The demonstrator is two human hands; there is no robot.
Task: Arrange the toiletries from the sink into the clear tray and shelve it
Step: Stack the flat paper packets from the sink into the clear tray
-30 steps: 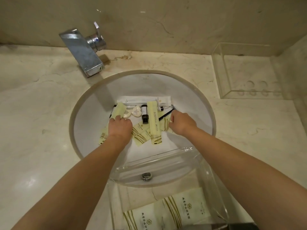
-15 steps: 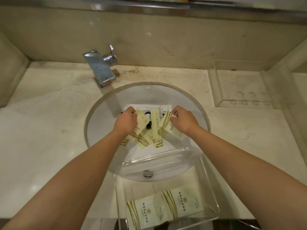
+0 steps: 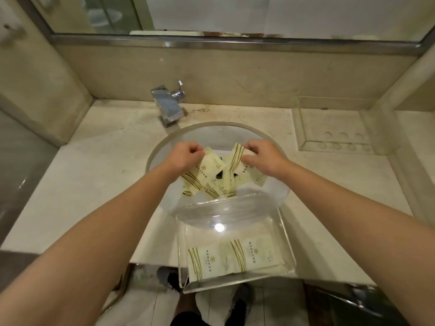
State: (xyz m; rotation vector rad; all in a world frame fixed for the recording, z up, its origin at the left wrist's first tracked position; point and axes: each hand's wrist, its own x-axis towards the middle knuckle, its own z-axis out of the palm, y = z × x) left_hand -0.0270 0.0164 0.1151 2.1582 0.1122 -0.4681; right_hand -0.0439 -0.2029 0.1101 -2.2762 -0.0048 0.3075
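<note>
Both hands hover over the round sink (image 3: 162,147). My left hand (image 3: 186,156) pinches the top edge of a pale yellow sachet (image 3: 204,171) with gold stripes. My right hand (image 3: 261,156) pinches another striped sachet (image 3: 236,158), lifted above the basin. Several more yellow packets (image 3: 219,189) and a dark small item (image 3: 219,175) lie in the basin below. The clear tray (image 3: 288,250) rests across the sink's near rim and the counter edge, with two flat white packets (image 3: 233,257) inside it.
A chrome faucet (image 3: 168,107) stands behind the sink. A second clear holder (image 3: 329,128) sits at the back right of the marble counter (image 3: 94,184). A mirror (image 3: 211,12) runs along the wall above. Floor and shoes show below the counter edge.
Both hands have closed on sachets and raised them out of the pile in the basin. The camera has tilted up, so the mirror has come into view.
</note>
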